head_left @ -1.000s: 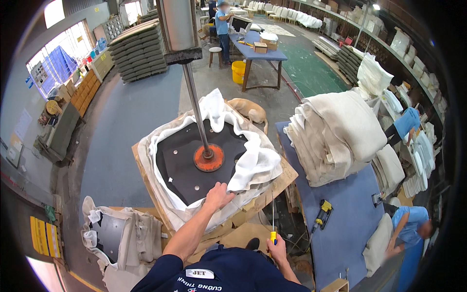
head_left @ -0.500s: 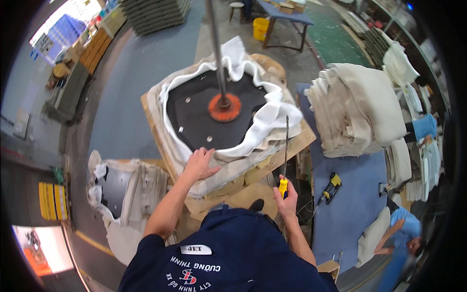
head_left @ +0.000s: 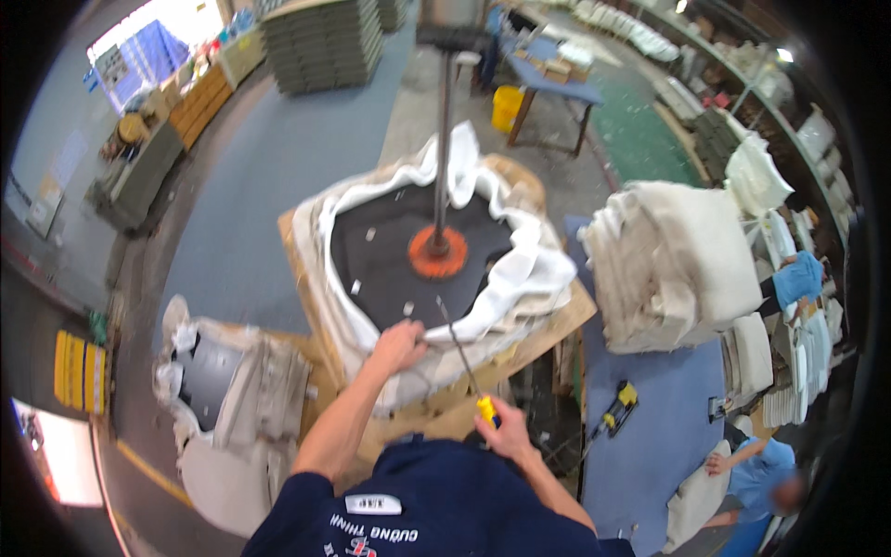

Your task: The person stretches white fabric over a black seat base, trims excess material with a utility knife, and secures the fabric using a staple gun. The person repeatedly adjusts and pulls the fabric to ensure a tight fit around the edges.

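A seat cushion (head_left: 320, 325) with a beige cover lies upside down on a wooden board (head_left: 580, 302). White padding (head_left: 534, 271) rises in a wavy rim around its black base panel (head_left: 376, 255). An orange disc (head_left: 438, 263) on an upright metal rod (head_left: 442, 167) rests on the panel. My left hand (head_left: 397, 350) is at the near rim, fingers curled over the white padding. In my right hand (head_left: 504, 429) is a long-shafted screwdriver (head_left: 486, 408) with a yellow handle. Its tip points away from me, over the near edge of the panel.
A blue-topped table (head_left: 650, 408) on the right holds a stack of beige covers (head_left: 673, 269) and a yellow-black power tool (head_left: 616, 408). Another partly covered cushion (head_left: 209, 371) sits at the lower left. A co-worker in a light blue shirt (head_left: 763, 473) handles a beige pad at the lower right.
My right hand has swung the screwdriver leftward, its tip now over the panel's near edge instead of right of the cushion. My left fingers, spread before, are now curled at the rim.
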A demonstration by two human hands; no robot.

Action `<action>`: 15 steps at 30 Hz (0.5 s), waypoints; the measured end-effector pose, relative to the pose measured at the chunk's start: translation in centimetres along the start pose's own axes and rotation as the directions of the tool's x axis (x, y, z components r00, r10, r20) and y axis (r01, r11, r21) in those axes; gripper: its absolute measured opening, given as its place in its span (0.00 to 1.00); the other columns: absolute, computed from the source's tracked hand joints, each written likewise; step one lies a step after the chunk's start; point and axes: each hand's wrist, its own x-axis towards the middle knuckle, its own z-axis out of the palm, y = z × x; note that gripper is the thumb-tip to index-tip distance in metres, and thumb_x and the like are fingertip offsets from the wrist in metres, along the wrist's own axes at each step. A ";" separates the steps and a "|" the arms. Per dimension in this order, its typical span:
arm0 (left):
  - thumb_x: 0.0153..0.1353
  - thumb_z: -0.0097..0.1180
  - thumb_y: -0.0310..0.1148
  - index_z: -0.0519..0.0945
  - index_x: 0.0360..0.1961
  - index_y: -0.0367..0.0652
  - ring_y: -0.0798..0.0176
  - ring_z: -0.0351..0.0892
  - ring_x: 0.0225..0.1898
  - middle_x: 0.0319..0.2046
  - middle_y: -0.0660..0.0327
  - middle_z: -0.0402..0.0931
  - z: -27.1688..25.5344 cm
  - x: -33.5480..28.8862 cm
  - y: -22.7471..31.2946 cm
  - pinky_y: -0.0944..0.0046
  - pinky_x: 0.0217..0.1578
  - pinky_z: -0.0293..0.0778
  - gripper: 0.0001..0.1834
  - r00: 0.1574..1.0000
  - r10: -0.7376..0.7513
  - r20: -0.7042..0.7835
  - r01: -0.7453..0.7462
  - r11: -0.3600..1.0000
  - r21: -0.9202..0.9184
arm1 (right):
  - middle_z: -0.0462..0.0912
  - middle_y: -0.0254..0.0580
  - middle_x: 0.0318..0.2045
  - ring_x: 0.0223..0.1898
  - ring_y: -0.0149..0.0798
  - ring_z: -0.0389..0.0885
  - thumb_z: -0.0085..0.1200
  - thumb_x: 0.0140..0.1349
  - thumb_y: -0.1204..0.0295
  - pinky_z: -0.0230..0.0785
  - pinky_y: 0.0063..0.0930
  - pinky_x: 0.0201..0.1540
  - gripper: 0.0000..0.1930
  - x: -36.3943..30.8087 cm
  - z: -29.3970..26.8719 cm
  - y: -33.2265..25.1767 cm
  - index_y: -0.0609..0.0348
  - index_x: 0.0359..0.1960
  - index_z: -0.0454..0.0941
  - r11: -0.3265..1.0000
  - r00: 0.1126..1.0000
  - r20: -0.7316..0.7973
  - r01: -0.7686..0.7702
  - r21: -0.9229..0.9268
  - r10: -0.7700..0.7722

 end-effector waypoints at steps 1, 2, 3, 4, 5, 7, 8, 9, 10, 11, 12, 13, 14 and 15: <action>0.58 0.65 0.43 0.81 0.44 0.45 0.41 0.81 0.49 0.43 0.49 0.80 -0.7 0.1 1.0 0.46 0.52 0.77 0.18 1.000 0.011 0.002 -0.011 1.000 -0.010 | 0.86 0.52 0.35 0.34 0.45 0.86 0.65 0.63 0.62 0.75 0.35 0.38 0.26 -0.1 0.1 0.3 0.60 0.61 0.78 1.000 0.999 -0.036 0.029 0.009 -0.028; 0.57 0.65 0.44 0.82 0.43 0.44 0.41 0.81 0.49 0.43 0.50 0.81 -1.3 0.5 2.6 0.47 0.51 0.77 0.18 0.992 -0.029 0.122 0.035 0.998 -0.048 | 0.85 0.50 0.35 0.34 0.39 0.84 0.66 0.63 0.63 0.75 0.32 0.40 0.25 -0.1 -0.3 -0.1 0.62 0.60 0.78 0.999 0.999 -0.020 -0.047 0.010 0.047; 0.56 0.66 0.44 0.82 0.43 0.43 0.41 0.81 0.50 0.44 0.50 0.81 -1.7 0.4 3.7 0.48 0.51 0.77 0.19 0.966 -0.080 0.247 0.102 0.992 -0.079 | 0.85 0.47 0.35 0.35 0.33 0.82 0.66 0.63 0.65 0.75 0.30 0.41 0.25 -0.3 -0.7 -0.8 0.64 0.59 0.78 0.992 0.992 0.012 -0.128 0.014 0.127; 0.56 0.66 0.43 0.83 0.42 0.43 0.42 0.81 0.49 0.42 0.51 0.81 -1.8 -0.2 4.7 0.48 0.50 0.77 0.18 0.969 -0.065 0.237 0.082 0.995 -0.064 | 0.84 0.46 0.34 0.34 0.32 0.80 0.66 0.64 0.65 0.75 0.30 0.40 0.25 -0.3 -0.8 -1.2 0.64 0.59 0.78 0.987 0.988 0.015 -0.157 0.018 0.157; 0.56 0.66 0.43 0.83 0.41 0.42 0.42 0.81 0.48 0.41 0.51 0.81 -1.4 -1.0 5.3 0.48 0.49 0.77 0.17 0.971 -0.056 0.232 0.070 0.996 -0.051 | 0.84 0.44 0.33 0.33 0.31 0.79 0.66 0.64 0.65 0.74 0.29 0.39 0.25 -0.3 -0.9 -1.3 0.63 0.60 0.78 0.981 0.981 0.027 -0.190 0.022 0.190; 0.56 0.66 0.41 0.84 0.40 0.42 0.43 0.80 0.46 0.39 0.51 0.79 -0.1 -2.9 5.1 0.48 0.47 0.77 0.16 0.997 0.047 0.053 -0.043 0.995 -0.086 | 0.82 0.43 0.30 0.29 0.32 0.78 0.66 0.64 0.63 0.72 0.29 0.36 0.26 -0.3 -0.5 -0.6 0.63 0.60 0.78 0.989 0.991 -0.021 -0.134 0.057 0.135; 0.56 0.66 0.40 0.84 0.40 0.42 0.44 0.80 0.45 0.39 0.52 0.79 0.4 -3.7 4.9 0.48 0.46 0.76 0.15 0.995 0.095 -0.034 -0.097 0.991 -0.096 | 0.83 0.45 0.29 0.28 0.34 0.79 0.66 0.64 0.62 0.72 0.31 0.35 0.26 -0.1 -0.4 -0.6 0.62 0.59 0.78 0.991 0.992 -0.050 -0.111 0.069 0.114; 0.56 0.66 0.39 0.84 0.40 0.42 0.45 0.79 0.44 0.38 0.52 0.78 0.5 -4.5 5.1 0.48 0.45 0.76 0.14 0.989 0.118 -0.089 -0.126 0.988 -0.087 | 0.83 0.46 0.28 0.28 0.36 0.81 0.66 0.63 0.60 0.72 0.32 0.34 0.26 -0.1 -0.2 -0.7 0.62 0.59 0.79 0.993 0.992 -0.080 -0.091 0.077 0.097; 0.56 0.66 0.38 0.85 0.41 0.42 0.45 0.78 0.43 0.37 0.52 0.77 0.4 -5.5 5.5 0.48 0.44 0.76 0.14 0.980 0.141 -0.140 -0.153 0.985 -0.080 | 0.82 0.44 0.27 0.27 0.34 0.80 0.65 0.64 0.61 0.72 0.31 0.33 0.25 -0.1 -0.3 -0.9 0.62 0.59 0.79 0.976 0.986 -0.054 -0.150 0.160 0.160; 0.57 0.66 0.37 0.85 0.41 0.42 0.46 0.77 0.42 0.36 0.52 0.76 0.6 -6.1 5.7 0.48 0.43 0.75 0.14 0.968 0.164 -0.191 -0.181 0.981 -0.072 | 0.82 0.43 0.27 0.27 0.32 0.79 0.65 0.64 0.62 0.71 0.30 0.33 0.25 0.3 -0.6 -1.5 0.63 0.59 0.79 0.948 0.975 -0.023 -0.208 0.240 0.220; 0.55 0.67 0.36 0.85 0.44 0.42 0.48 0.76 0.41 0.36 0.53 0.74 0.8 -6.7 5.6 0.49 0.42 0.75 0.16 0.955 0.194 -0.225 -0.215 0.974 -0.074 | 0.81 0.41 0.26 0.27 0.30 0.79 0.65 0.64 0.63 0.70 0.28 0.32 0.24 0.9 -0.9 -2.2 0.63 0.58 0.78 0.912 0.962 0.014 -0.262 0.316 0.272; 0.55 0.67 0.36 0.85 0.44 0.42 0.48 0.75 0.41 0.36 0.54 0.74 1.0 -7.0 5.6 0.49 0.42 0.74 0.16 0.946 0.198 -0.255 -0.218 0.974 -0.053 | 0.81 0.39 0.26 0.27 0.29 0.78 0.64 0.65 0.64 0.70 0.27 0.32 0.23 1.7 -1.3 -2.8 0.63 0.59 0.78 0.938 0.976 -0.028 -0.200 0.282 0.216; 0.54 0.67 0.35 0.85 0.44 0.42 0.49 0.75 0.41 0.36 0.54 0.74 1.2 -7.2 5.7 0.50 0.42 0.74 0.17 0.937 0.203 -0.285 -0.222 0.975 -0.033 | 0.80 0.36 0.27 0.28 0.28 0.77 0.63 0.66 0.65 0.70 0.26 0.32 0.22 2.8 -2.0 -3.6 0.63 0.59 0.78 0.960 0.985 -0.068 -0.137 0.245 0.158; 0.53 0.67 0.35 0.85 0.45 0.42 0.49 0.75 0.40 0.36 0.55 0.74 1.5 -7.4 5.9 0.50 0.42 0.73 0.17 0.927 0.206 -0.313 -0.222 0.975 -0.017 | 0.80 0.34 0.27 0.28 0.26 0.77 0.62 0.67 0.66 0.69 0.25 0.32 0.21 3.8 -2.6 -4.4 0.62 0.59 0.78 0.976 0.990 -0.102 -0.079 0.203 0.101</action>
